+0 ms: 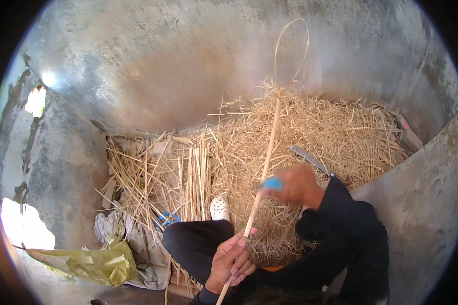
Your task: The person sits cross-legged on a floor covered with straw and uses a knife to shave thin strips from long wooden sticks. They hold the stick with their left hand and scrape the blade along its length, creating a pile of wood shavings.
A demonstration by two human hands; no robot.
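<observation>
A long pale bamboo strip (267, 152) slants up from the lower edge, its far end bending into a thin loop (307, 46) against the wall. My left hand (232, 258) is closed around the lower part of the strip, thumb along the top. Farther up, my right hand (300, 186) is curled and blurred by motion. It grips a small blue thing (273, 183) against the strip; what kind of tool or cover this is does not show. A large blade (310, 158) lies on the shavings just beyond my right hand.
Loose pale shavings (351, 137) heap up against the concrete wall (178, 66). Split sticks (192, 170) lie to the left, some crisscrossed. A white clog (220, 207) is beside my bent knee. A yellow sack (96, 262) and grey sacking (150, 269) are at the lower left.
</observation>
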